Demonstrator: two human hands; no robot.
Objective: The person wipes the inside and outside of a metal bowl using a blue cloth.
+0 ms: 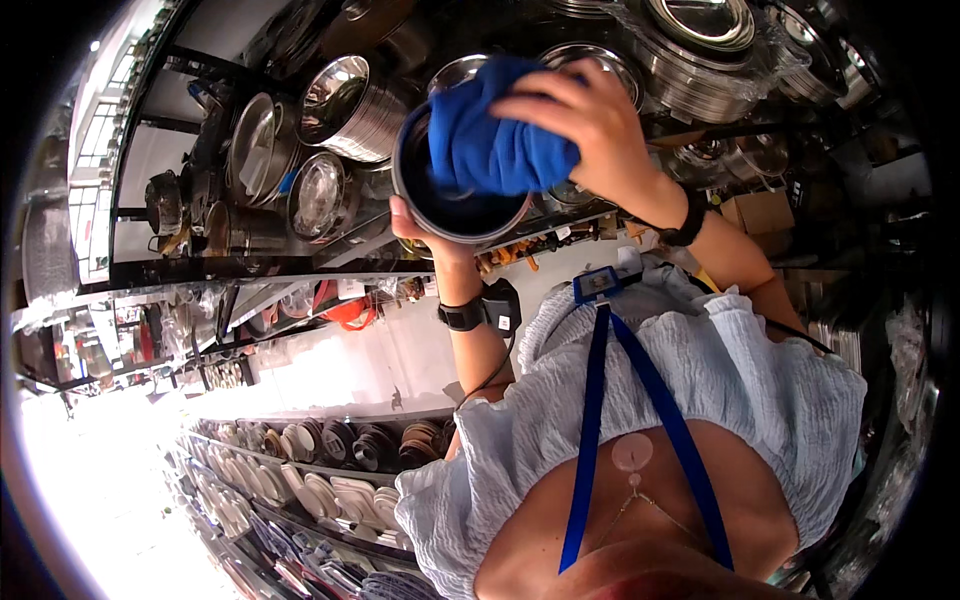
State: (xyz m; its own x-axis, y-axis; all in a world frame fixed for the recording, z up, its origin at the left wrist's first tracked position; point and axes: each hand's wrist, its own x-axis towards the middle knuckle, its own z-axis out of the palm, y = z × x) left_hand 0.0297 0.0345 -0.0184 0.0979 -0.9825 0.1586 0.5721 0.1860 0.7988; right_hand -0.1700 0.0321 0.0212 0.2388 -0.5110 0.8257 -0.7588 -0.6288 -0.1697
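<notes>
My left hand [433, 238] holds a round metal vessel [487, 216], a pot or bowl with a dark inside and a paler rim. The thumb lies against its near left side; the other fingers are hidden beneath it. Bunched in my right hand [604, 127] is a blue cloth [495, 142], which covers the far part of the vessel's mouth and hangs into it. The fingers of that hand are bent over the cloth and slightly blurred. Whether the cloth touches the vessel's bottom cannot be seen.
Behind the vessel, shelves carry stacked steel bowls [352, 112], metal pans [690, 82] and lidded pots [319, 195]. A cardboard box [761, 214] sits at the right. Racks of plates [352, 502] stand at lower left. A blue lanyard [589, 450] hangs over my chest.
</notes>
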